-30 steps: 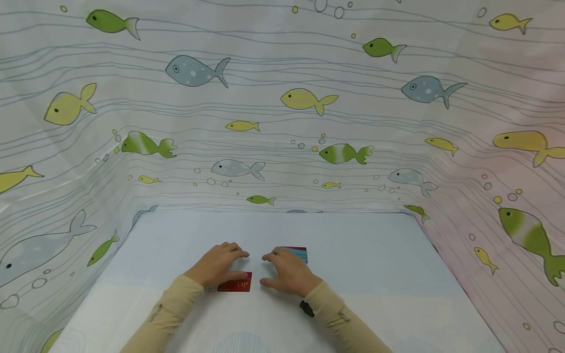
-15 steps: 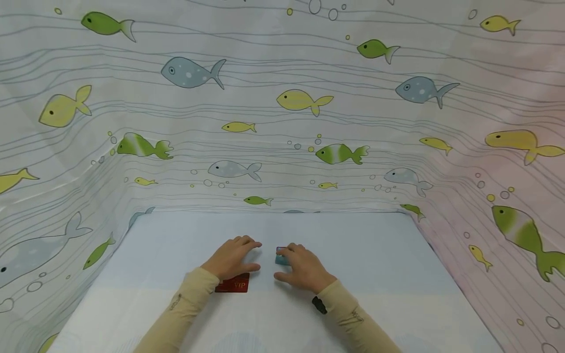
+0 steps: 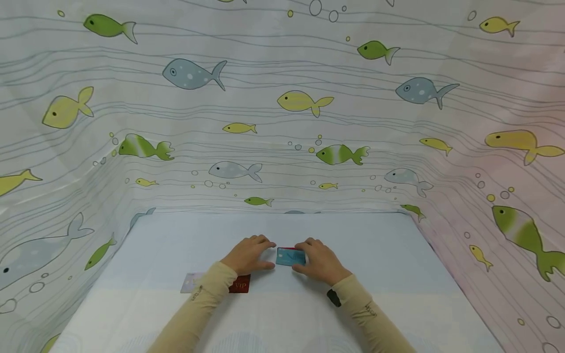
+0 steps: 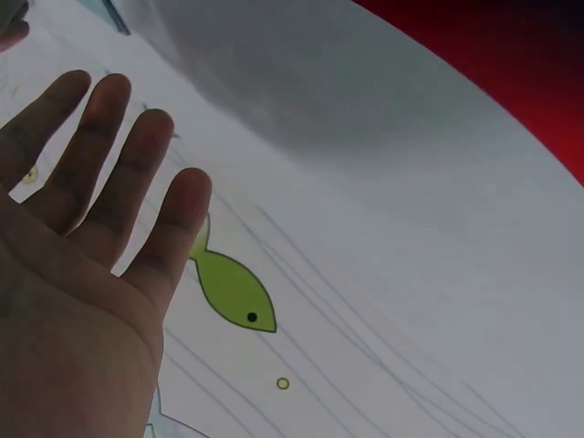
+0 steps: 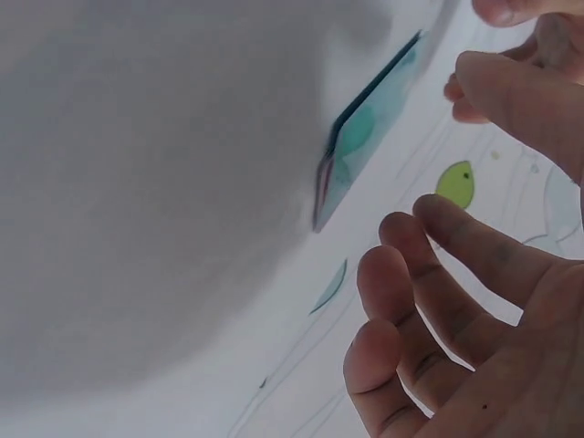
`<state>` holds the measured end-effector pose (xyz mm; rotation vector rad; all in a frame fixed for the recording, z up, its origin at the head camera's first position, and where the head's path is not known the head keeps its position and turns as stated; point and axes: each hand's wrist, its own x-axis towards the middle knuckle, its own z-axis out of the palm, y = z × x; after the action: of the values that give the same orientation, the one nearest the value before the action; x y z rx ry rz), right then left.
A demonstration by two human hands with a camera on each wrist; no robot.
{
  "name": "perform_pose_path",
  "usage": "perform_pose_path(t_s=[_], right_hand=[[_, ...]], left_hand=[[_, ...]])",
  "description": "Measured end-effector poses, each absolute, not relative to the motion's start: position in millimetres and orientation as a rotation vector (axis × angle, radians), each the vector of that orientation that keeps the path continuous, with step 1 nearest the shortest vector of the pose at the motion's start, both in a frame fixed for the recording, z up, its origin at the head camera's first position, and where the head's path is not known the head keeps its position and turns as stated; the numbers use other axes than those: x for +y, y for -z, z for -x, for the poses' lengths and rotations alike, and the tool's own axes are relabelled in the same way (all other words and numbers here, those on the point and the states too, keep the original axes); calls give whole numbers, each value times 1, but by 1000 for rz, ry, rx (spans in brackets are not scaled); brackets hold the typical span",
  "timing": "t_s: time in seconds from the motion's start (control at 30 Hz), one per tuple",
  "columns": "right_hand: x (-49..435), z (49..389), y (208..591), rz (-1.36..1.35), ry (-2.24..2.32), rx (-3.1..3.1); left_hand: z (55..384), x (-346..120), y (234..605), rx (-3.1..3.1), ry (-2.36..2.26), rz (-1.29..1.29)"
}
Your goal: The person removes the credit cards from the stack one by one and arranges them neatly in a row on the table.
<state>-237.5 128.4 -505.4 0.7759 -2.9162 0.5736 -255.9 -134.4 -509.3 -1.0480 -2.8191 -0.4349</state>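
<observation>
1. Pale card (image 3: 189, 283), partly behind the left sleeve (image 3: 209, 291).
2. Red VIP card (image 3: 241, 285), also partly covered.
3. Left hand (image 3: 250, 256), fingers slightly spread.
4. Light-blue card (image 3: 289, 257) over a red card (image 3: 289, 248), between the hands.
5. Right hand (image 3: 321, 262), fingers bent, thumb apart, at the light-blue card's right end.

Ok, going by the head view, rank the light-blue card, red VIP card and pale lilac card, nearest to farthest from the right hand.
1. Light-blue card: between the right hand and the left hand.
2. Red VIP card: farther left, partly hidden by the left sleeve.
3. Pale lilac card: beyond that sleeve, leftmost.
</observation>
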Motion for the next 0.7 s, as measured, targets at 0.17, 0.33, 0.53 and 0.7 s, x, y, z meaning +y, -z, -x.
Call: perform_pose_path(t_s=[0.17,0.33,0.53,0.7], right_hand=[[135,241,508,-762,-571,-2941],[137,244,511,-791,-564,-2935],[137,250,514,-836,-498,-2936],[137,254,515,-842,-443,-2949]], left_hand=[[260,-121,509,-2809,408,1076],[266,-109,509,-2807,365,1079],[272,-103,513,-2864,337,1044],[276,-102,516,-2881,325,1058]])
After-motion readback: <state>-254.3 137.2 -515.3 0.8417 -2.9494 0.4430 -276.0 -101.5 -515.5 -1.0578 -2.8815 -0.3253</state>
